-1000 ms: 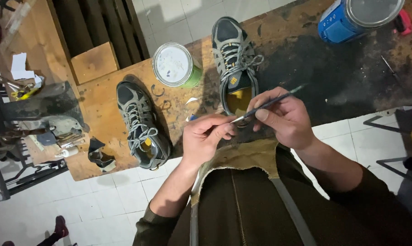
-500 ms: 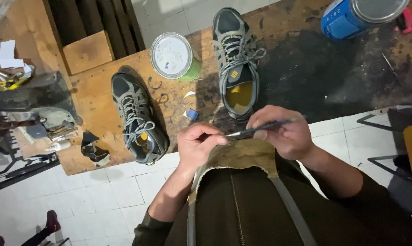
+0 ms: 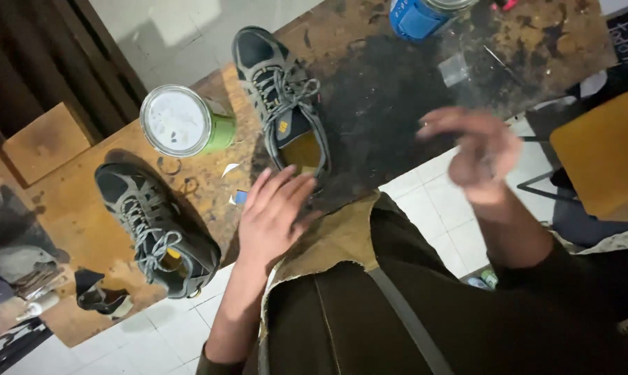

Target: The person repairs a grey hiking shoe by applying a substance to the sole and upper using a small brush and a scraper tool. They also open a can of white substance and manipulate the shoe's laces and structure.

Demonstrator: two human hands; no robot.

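Worn wood: stained workbench, brown at the left, blackened with dark smears toward the middle and right.
Left hand: spread flat, fingers extended and slightly fanned, gripping nothing; fingertips at the heel of the nearer shoe, palm over the bench edge and the tan leather scrap.
Right hand: raised over the bench edge at the right, badly blurred; fingers loosely curled, impossible to tell whether anything is pinched between them.
Upper shoe: grey and black lace-up hiking shoe, toe pointing away, yellowish insole showing at the open heel; lying on the bench just beyond the left hand.
Second shoe: matching grey shoe, laced, lying at an angle near the left bench edge, well apart from both hands.
Tan leather scrap: ragged-edged piece draped from the bench edge down over the dark apron, partly beneath the left palm.
Green tin: round can with a pale lid, standing between the two shoes, toward the back.
Blue can: at the far edge of the bench, cut off by the top of the frame.
Small blue bit: lying on the wood just left of the left hand.
Floor: pale tiles below the bench.
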